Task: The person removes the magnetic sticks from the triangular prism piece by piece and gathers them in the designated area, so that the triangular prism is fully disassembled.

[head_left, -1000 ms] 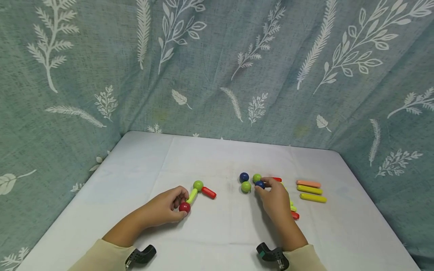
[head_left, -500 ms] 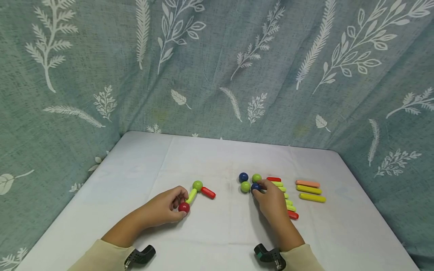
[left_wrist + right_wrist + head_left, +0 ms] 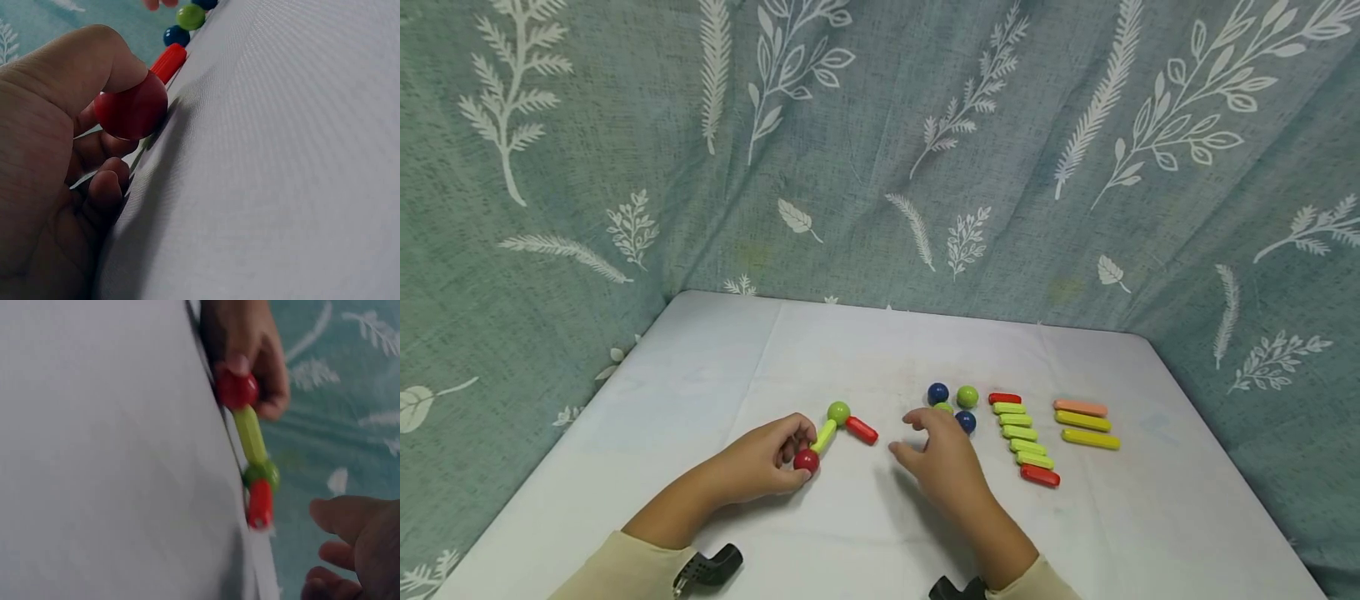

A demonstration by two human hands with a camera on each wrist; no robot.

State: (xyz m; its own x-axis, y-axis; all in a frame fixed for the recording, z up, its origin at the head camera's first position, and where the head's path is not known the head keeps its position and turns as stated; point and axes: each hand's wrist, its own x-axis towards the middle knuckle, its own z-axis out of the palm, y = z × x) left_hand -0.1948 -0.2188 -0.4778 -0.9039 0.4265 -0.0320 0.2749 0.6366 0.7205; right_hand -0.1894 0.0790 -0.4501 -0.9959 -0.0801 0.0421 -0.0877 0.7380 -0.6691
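My left hand (image 3: 763, 462) pinches a glossy red ball (image 3: 806, 462) between thumb and fingers. The ball sits at one end of a joined chain: a lime stick (image 3: 824, 436), a green ball (image 3: 838, 412) and a red stick (image 3: 862, 430). In the left wrist view the thumb presses on the red ball (image 3: 132, 107). My right hand (image 3: 951, 467) is off the table with thumb and fingers spread, holding nothing, between the chain and the loose balls. Behind its fingers a green ball (image 3: 943, 407) is partly hidden; a blue ball (image 3: 966, 422) lies just beside the hand.
Another blue ball (image 3: 937, 393) and another green ball (image 3: 967, 397) lie behind. To their right runs a column of lime sticks (image 3: 1019, 433) with a red stick (image 3: 1040, 476) at the near end. Farther right lie yellow sticks (image 3: 1091, 438) and an orange stick (image 3: 1080, 407).
My right hand shifted the near blue ball slightly left, let go of it, then moved left toward the chain, uncovering the column of sticks. My left hand stays on the red ball.
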